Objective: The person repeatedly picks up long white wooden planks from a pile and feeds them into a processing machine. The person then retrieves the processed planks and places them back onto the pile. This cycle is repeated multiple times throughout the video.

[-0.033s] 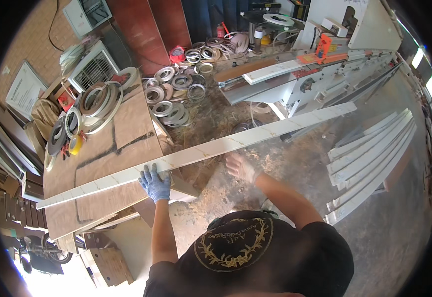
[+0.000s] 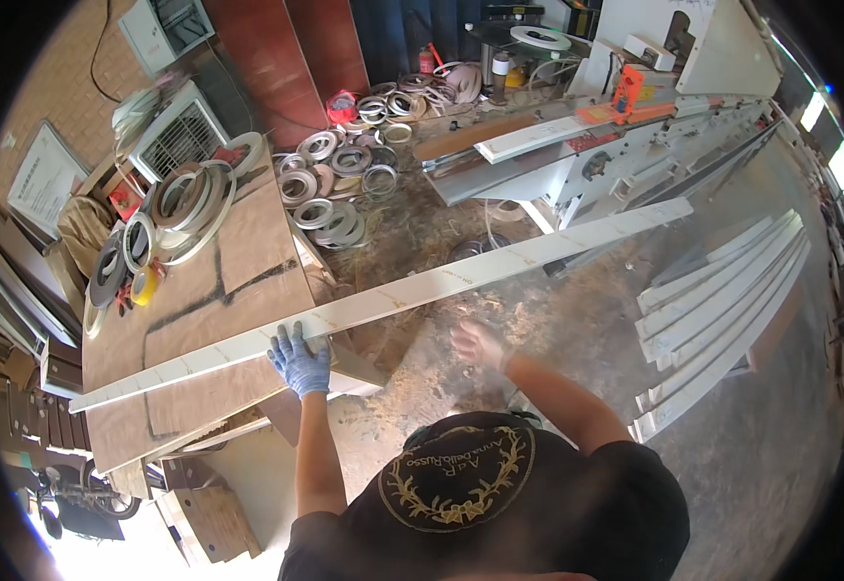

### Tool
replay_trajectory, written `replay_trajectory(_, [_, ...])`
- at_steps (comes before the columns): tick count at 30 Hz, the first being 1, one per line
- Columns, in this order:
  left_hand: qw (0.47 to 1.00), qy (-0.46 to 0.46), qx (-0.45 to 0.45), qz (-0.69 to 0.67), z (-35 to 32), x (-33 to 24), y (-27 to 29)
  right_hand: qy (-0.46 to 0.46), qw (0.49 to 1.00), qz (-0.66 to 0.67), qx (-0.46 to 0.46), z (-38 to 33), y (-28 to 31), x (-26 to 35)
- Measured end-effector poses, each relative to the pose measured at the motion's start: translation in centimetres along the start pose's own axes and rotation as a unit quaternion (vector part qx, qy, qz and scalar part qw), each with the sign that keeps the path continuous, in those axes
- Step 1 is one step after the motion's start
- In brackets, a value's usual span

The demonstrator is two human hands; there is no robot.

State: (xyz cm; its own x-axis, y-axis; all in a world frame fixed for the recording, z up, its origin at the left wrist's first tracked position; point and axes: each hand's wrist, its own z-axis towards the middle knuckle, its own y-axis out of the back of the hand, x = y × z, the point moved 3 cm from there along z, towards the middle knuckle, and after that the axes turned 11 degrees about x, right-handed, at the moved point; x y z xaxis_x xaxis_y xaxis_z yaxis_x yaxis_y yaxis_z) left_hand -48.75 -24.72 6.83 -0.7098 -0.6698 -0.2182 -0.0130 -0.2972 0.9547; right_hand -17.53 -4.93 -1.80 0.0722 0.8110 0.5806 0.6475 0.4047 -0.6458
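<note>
A long, narrow white board (image 2: 412, 289) lies slantwise, its left part on the wooden worktable (image 2: 248, 312) and its right part reaching out over the floor toward the machine. My left hand (image 2: 300, 360), in a blue glove, rests flat on the board's near edge with its fingers spread. Nearer to me than the board, my right hand (image 2: 478, 346) hangs in the air, apart from it. That hand is pale, slightly blurred and empty, its fingers loosely apart.
A long machine (image 2: 596, 160) with an orange part stands far right, with a white strip (image 2: 538, 138) on it. Several white boards (image 2: 722, 300) lie at right. Rolls of edging (image 2: 335, 184) cover the floor; more rolls (image 2: 182, 198) and yellow tape (image 2: 144, 286) sit on the table.
My right hand has shifted slightly right and nearer to me, away from the board. My left hand stays on the board, which has hardly moved.
</note>
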Motion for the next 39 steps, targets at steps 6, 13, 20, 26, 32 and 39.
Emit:
replay_trajectory(6, [1.0, -0.01, -0.012, 0.001, 0.4, -0.4, -0.4, -0.018, 0.791, -0.605, -0.092, -4.6, 20.2, -16.7])
replay_trajectory(13, [1.0, 0.002, -0.006, 0.014, 0.2, 0.1, -0.4, -0.081, 0.891, -0.368, -0.255, -11.6, 19.3, -18.0])
replay_trajectory(20, [1.0, -0.014, -0.013, 0.022, 0.3, 0.3, -1.0, -0.113, 0.846, -0.476, -0.21, -11.8, 19.2, -18.3])
replay_trajectory(26, [1.0, -0.015, -0.013, 0.021, 0.3, 0.5, -1.1, -0.128, 0.849, -0.461, -0.225, -12.8, 17.5, -16.9])
replay_trajectory(32, [1.0, -0.008, -0.004, 0.016, 0.0, 0.2, -0.8, -0.12, 0.843, -0.469, -0.236, -12.8, 18.9, -17.9])
replay_trajectory(39, [1.0, -0.02, -0.018, 0.003, 0.1, 0.6, -1.2, -0.117, 0.848, -0.458, -0.241, -12.9, 18.8, -17.6])
